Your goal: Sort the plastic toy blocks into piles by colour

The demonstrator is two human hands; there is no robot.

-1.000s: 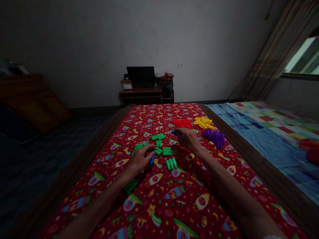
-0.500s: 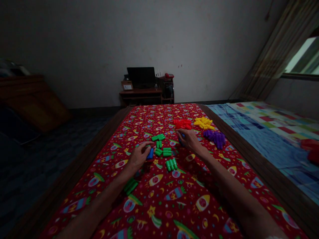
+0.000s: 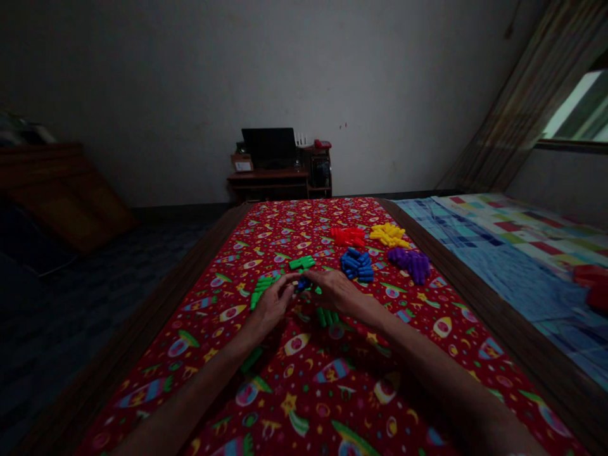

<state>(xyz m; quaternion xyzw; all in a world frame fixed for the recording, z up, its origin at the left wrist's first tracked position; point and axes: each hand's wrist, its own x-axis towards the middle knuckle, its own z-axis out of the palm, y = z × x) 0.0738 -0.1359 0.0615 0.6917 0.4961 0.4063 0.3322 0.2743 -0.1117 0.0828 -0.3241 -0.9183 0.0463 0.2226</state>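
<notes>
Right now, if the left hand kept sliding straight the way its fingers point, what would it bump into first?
Almost at once, the small blue piece at its fingertips, with the right hand just behind it. The left hand points up and rightward; depth is hard to judge in this dim view.

**Blocks spread across the cloth**

We see our left hand point(image 3: 270, 307) and right hand point(image 3: 335, 291) meeting over one block point(image 3: 302, 284) on the tablecloth point(image 3: 313, 392). Four piles point(image 3: 357, 266) lie beyond, rightward; scattered blocks point(image 3: 263, 286) sit left.
</notes>
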